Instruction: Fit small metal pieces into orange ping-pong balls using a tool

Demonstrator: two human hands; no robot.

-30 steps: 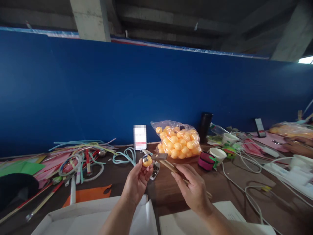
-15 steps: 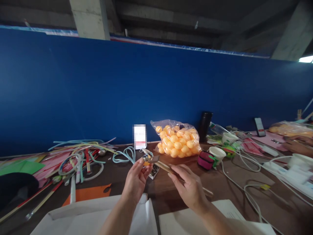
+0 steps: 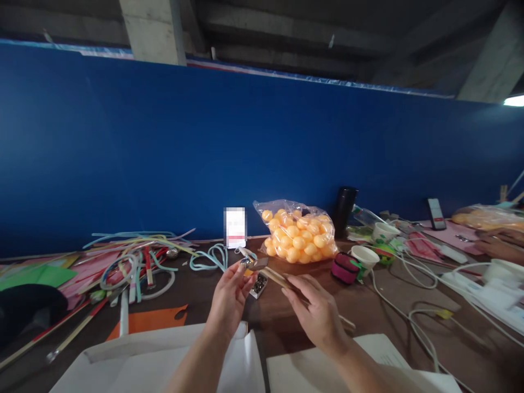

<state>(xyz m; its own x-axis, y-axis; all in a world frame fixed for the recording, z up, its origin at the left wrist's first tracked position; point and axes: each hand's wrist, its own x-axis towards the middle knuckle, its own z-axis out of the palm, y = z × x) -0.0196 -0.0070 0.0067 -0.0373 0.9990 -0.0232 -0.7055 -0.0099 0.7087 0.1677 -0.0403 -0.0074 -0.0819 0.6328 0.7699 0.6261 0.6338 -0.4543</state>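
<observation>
My left hand (image 3: pixel 229 297) is raised over the table, its fingers pinched round a small orange ball (image 3: pixel 247 268) with a shiny metal piece on top. My right hand (image 3: pixel 317 312) grips the wooden handle of a small hammer (image 3: pixel 272 273). The hammer's head lies right against the top of the ball. Just beyond my hands sits a little box of metal tacks (image 3: pixel 259 285).
A clear bag of orange balls (image 3: pixel 297 234) stands behind. Coloured strips and tubes (image 3: pixel 135 262) lie at the left, white boxes (image 3: pixel 164 365) near me. Cups (image 3: pixel 364 256), a pink pouch (image 3: pixel 345 268), cables (image 3: pixel 413 295), a black tumbler (image 3: pixel 346 210) and another person's hand (image 3: pixel 497 245) are at the right.
The hammer head has come down and left onto the top of the ball, which is now mostly covered. Both hands have shifted slightly lower and closer together.
</observation>
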